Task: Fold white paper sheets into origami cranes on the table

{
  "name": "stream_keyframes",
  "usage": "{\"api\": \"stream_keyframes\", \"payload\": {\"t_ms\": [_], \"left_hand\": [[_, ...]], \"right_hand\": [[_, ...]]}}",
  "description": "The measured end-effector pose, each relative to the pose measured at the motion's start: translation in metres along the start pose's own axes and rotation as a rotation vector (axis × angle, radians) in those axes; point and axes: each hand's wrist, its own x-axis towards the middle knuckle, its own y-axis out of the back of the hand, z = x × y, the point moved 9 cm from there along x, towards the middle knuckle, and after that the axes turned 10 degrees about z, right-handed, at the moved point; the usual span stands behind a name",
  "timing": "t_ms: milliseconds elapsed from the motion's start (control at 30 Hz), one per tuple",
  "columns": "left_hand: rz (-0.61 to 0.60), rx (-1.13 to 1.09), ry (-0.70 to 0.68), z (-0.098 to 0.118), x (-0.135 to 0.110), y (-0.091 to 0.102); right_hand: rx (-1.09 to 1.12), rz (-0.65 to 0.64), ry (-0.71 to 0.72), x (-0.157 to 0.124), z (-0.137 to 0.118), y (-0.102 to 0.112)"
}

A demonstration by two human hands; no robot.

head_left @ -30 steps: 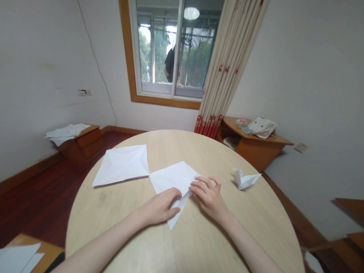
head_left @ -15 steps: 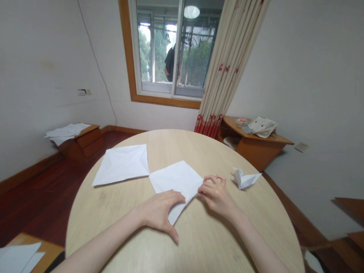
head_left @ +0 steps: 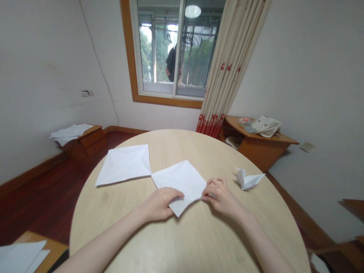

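A white sheet of paper (head_left: 182, 178) lies turned like a diamond on the round table, its near corner lifted a little. My left hand (head_left: 160, 203) grips its lower left edge, thumb on top and the other fingers hidden underneath. At the right corner, my right hand (head_left: 217, 193) pinches the paper's edge between bent fingers. A stack of white paper (head_left: 125, 163) rests to the left, touching the sheet's left corner. Right of my right hand stands a folded paper bird (head_left: 248, 180).
The round wooden table (head_left: 170, 140) fills the middle. Beyond it are a window and a curtain (head_left: 224, 83). A corner cabinet (head_left: 264, 148) with a cloth bag (head_left: 266, 126) stands at right. More paper (head_left: 72, 131) covers a small drawer cabinet at left.
My left thumb has closed onto the paper and the fingers have gone under its edge. The near corner has risen. My right hand keeps its pinch at the right corner.
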Motion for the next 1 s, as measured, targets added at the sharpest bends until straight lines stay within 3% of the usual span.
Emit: {"api": "stream_keyframes", "payload": {"t_ms": [400,1000], "left_hand": [[0.131,-0.029,0.0,0.003,0.002,0.01],[0.431,0.074,0.049,-0.011,0.0,0.033]], "right_hand": [[-0.001,0.013,-0.036,-0.005,0.011,0.004],[0.229,-0.043,-0.235,-0.002,-0.001,-0.019]]}}
